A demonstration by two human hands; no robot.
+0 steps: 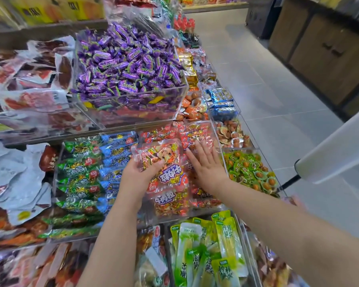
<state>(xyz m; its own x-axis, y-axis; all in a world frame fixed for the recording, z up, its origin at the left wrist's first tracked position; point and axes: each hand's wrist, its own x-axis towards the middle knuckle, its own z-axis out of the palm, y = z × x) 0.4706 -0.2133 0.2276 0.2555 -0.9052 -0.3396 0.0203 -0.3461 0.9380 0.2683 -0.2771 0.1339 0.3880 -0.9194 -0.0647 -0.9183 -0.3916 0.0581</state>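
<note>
While the red packet [164,160] is gripped by the left hand [138,175], the right hand [205,166] is held flat just beside it. The packet is clamped at its near left corner: the thumb is laid across the printed face, and the remaining fingers are curled round the left edge. The packet is positioned ahead of and to the right of the left hand, face up, with its print upside down to the viewer. It is located over the red stack [174,204] in the clear bin [223,160]; whether it is lifted free of the stack cannot be told.

The right hand is presented palm down, with the fingers straight and spread apart. Nothing is grasped by it. Its fingertips are placed over the far red packets [197,131], and its index finger is set just beside the right edge of the red packet. Contact between the palm and the packets below cannot be confirmed.

To the left, green packets [79,175] and blue packets [114,151] are stocked in the next bin. Behind, purple sweets [129,65] are heaped in a raised bin. To the right, green snacks [249,170] are held in another bin, and yellow-green pouches [226,241] are stacked nearer the viewer.
</note>
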